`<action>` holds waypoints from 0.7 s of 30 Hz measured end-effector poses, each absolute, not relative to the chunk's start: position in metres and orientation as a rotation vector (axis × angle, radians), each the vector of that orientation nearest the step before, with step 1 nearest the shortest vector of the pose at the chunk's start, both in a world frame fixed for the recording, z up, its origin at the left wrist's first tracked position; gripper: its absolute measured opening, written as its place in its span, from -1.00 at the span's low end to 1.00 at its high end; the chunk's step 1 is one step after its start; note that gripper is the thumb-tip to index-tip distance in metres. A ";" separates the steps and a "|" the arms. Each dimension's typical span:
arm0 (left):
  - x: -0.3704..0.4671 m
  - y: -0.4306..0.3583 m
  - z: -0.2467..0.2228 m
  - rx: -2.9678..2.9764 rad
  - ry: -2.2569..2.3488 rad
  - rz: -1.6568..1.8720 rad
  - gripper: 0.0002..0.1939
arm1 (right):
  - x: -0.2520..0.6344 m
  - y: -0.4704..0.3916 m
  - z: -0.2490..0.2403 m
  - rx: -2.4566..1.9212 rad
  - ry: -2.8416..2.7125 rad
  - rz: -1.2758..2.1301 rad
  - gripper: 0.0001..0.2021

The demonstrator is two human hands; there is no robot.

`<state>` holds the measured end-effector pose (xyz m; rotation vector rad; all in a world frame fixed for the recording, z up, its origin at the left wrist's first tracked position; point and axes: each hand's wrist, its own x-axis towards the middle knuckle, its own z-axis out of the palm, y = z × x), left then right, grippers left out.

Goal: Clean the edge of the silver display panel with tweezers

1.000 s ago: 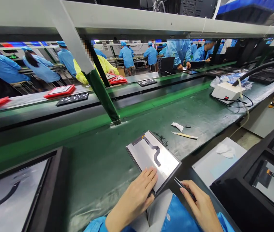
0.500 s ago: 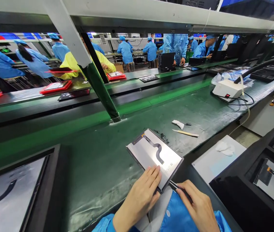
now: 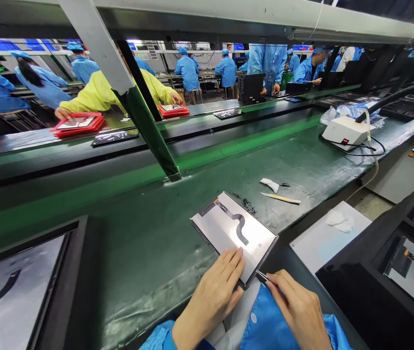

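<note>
A tablet-sized display panel (image 3: 234,221) lies at the front edge of the green bench, its silvery back facing up, with a dark curved flex cable (image 3: 239,224) across it. My left hand (image 3: 217,284) grips the panel's near corner, fingers flat on the back and thumb by the edge. Metal tweezers (image 3: 261,275) are pinched in my right hand (image 3: 297,304); their tips meet the panel's near right edge. Dark scraps (image 3: 245,203) are scattered just beyond the panel.
Right of the panel lie a cream-handled knife-like tool (image 3: 281,198) and a white wad (image 3: 270,184). Black trays with panels flank me, one left (image 3: 77,272), one right (image 3: 367,262). A white box (image 3: 345,131) with a hose stands farther right. A person in yellow (image 3: 100,97) works opposite.
My hands, the panel and the tweezers keep nearly the same place. Across the bench, the person in yellow has lowered a red-edged piece onto the red stack at left.
</note>
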<state>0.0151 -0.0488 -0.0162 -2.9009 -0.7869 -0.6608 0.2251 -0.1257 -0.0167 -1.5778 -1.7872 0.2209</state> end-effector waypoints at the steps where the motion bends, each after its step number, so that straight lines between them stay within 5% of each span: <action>1: 0.015 -0.049 -0.016 -2.895 -0.785 -0.649 -0.55 | 0.225 -0.126 -0.017 -1.584 -1.789 0.218 -0.64; 21: 0.015 -0.049 -0.018 -2.903 -0.805 -0.643 -0.53 | 0.223 -0.127 -0.016 -1.625 -1.762 0.289 -0.65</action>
